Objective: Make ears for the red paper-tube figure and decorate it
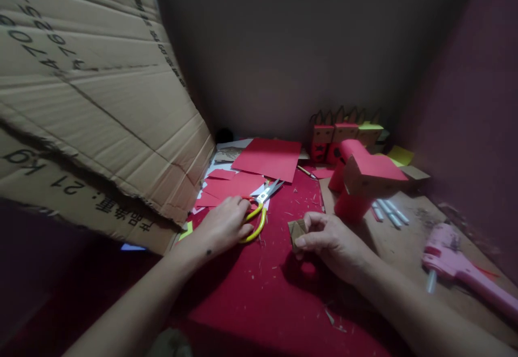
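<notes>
1. Scissors [263, 197], yellow-handled: over red surface [246, 297]; long axis diagonal, blades pointing away and rightward.
2. Left hand [224, 223]: fingers curled at handles; cannot tell whether gripping.
3. Cardboard piece [297, 230]: pinched by right hand [334, 241], above surface, right of scissors; long axis unclear.

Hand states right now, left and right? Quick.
Left hand: fingers at the handles of the yellow-handled scissors; firm grip or not, can't tell.
Right hand: closed, pinching a small cardboard piece.
</notes>
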Tool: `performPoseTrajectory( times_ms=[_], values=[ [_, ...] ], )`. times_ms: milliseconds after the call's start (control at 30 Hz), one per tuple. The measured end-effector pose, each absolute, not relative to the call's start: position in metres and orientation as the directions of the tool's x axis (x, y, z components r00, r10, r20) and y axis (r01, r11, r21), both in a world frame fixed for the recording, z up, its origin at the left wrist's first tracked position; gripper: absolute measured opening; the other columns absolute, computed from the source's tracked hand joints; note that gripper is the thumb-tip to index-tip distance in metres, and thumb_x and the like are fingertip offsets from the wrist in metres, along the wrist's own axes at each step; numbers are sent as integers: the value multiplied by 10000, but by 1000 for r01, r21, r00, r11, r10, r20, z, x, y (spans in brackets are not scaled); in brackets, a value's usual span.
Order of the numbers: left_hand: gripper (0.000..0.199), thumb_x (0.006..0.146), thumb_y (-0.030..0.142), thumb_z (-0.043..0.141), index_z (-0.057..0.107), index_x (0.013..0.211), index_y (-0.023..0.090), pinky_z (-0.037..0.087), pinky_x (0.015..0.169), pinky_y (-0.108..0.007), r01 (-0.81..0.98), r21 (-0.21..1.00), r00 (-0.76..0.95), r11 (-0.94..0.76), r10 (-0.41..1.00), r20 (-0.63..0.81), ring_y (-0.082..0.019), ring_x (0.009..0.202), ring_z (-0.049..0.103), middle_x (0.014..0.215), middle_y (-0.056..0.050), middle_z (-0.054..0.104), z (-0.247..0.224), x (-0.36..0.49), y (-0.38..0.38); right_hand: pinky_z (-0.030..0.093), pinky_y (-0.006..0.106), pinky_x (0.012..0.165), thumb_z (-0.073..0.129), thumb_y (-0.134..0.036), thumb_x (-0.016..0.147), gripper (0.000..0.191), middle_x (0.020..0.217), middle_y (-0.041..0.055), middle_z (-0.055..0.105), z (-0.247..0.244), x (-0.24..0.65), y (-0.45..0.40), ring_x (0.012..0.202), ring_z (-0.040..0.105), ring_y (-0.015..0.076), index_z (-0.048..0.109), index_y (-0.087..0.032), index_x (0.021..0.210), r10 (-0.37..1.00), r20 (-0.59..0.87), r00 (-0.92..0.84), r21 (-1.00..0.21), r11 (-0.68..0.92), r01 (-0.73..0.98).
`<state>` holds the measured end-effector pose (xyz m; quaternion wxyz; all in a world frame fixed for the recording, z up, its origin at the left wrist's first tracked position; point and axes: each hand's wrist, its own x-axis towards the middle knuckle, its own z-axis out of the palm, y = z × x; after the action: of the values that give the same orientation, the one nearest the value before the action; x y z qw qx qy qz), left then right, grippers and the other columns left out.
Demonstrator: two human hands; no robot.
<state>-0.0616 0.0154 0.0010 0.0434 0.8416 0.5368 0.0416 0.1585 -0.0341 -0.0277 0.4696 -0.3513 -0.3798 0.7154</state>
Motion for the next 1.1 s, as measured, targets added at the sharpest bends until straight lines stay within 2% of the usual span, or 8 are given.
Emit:
performPoseTrajectory(
  times_ms=[167,400,467,500,567,600,800,1100],
  values=[
    [303,775,194,454,530,1056,112,421,785,-352,930,52,363,-364,931,23,-269,940,551,1015,-159,580,-8,-58,22,433,251,450,738,-63,522,278,495,-22,619,-25,159,-35,429,587,131,493,-192,547,938,-150,-312,-862,-279,-424],
    [415,724,225,475,457,1129,135,436,640,-321,958,125,264,-260,965,-15,-280,845,619,948,-141,633,1,-63,14,456,253,485,770,-82,500,284,505,-27,624,-20,160,-35,433,559,109,508,-185,538,960,-102,-261,-855,-219,-470],
    [501,742,276,486,401,1220,152,449,613,-325,957,182,238,-227,971,-38,-276,787,635,905,-111,653,8,-67,0,462,249,499,781,-84,494,293,513,-27,628,-19,160,-36,454,562,108,509,-185,541,970,-86,-227,-852,-190,-488],
    [514,744,270,494,393,1240,182,463,645,-317,930,288,252,-230,967,-43,-254,795,638,916,-83,659,11,-69,-9,464,247,512,783,-85,495,294,523,-26,633,-17,160,-36,472,568,109,511,-185,541,975,-74,-209,-851,-171,-497],
    [435,808,288,455,427,1239,241,483,729,-299,793,490,403,-362,915,23,-218,871,631,1009,-49,655,14,-71,-29,467,244,545,782,-87,503,279,555,-20,648,-14,161,-37,516,578,110,523,-185,541,983,-47,-176,-847,-132,-514],
    [433,821,295,443,443,1251,255,490,754,-301,732,517,471,-443,878,86,-218,893,626,1039,-47,653,13,-72,-38,466,242,555,778,-86,508,263,569,-18,654,-11,161,-38,530,577,109,536,-185,543,986,-33,-161,-845,-114,-522],
    [524,850,284,386,394,1366,192,506,838,-360,697,484,468,-528,848,251,-253,955,608,1093,-127,635,-15,-66,-74,453,236,571,754,-65,517,202,583,-32,645,1,160,-41,546,559,106,606,-188,579,994,12,-109,-832,-51,-553],
    [533,860,282,391,376,1381,172,526,828,-384,707,455,490,-541,839,237,-256,944,613,1107,-143,631,-40,-52,-76,448,285,615,750,-91,517,168,616,-12,650,-1,163,-42,585,560,144,639,-191,595,988,39,-152,-812,-57,-580]
  ],
)
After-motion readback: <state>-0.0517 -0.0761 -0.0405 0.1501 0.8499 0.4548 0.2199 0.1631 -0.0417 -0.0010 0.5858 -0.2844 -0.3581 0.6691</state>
